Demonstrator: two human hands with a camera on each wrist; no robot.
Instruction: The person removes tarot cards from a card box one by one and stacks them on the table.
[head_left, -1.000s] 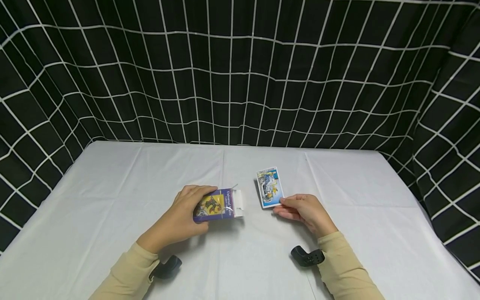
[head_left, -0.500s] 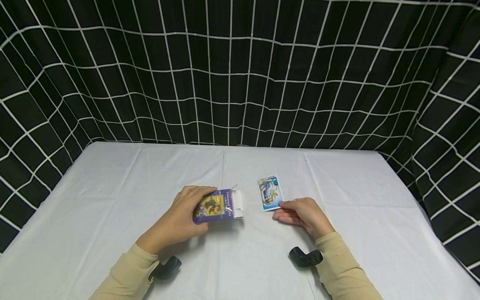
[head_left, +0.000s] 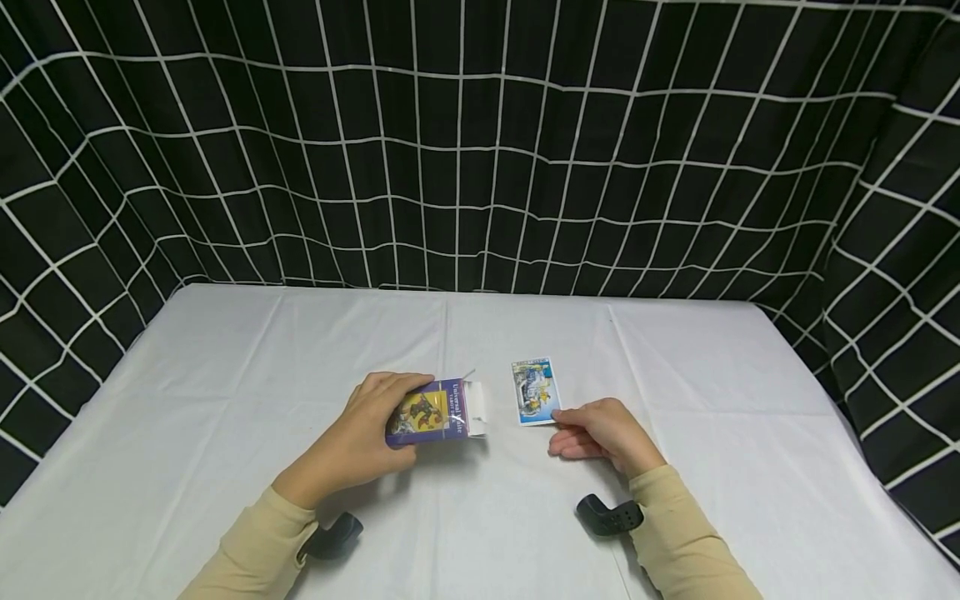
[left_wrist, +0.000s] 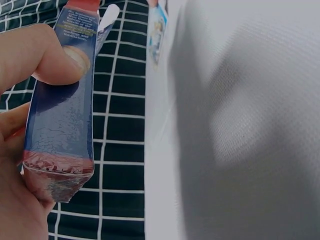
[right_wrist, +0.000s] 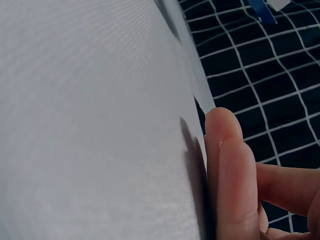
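My left hand (head_left: 367,436) grips a purple tarot card box (head_left: 424,412), its white end flap folded out to the right. In the left wrist view the thumb presses on the narrow side of the box (left_wrist: 62,117). Right of the box, a blue-bordered tarot card (head_left: 537,392) lies face up, flat on or just above the cloth. My right hand (head_left: 603,432) pinches its lower right corner, thumb on top; the finger beneath is hidden. In the right wrist view, fingers (right_wrist: 237,190) hang close to the cloth, and the box's edge (right_wrist: 263,11) shows at the top.
A white cloth (head_left: 285,358) with fold creases covers the table. Black curtains (head_left: 480,150) with a white grid enclose the back and sides. A black wrist camera (head_left: 610,515) juts from the right sleeve, another dark one (head_left: 333,537) from the left.
My right hand has lowered the card toward the cloth and drawn it slightly nearer and to the left. The card's dark shadow has shrunk away. The left hand and box have stayed put.
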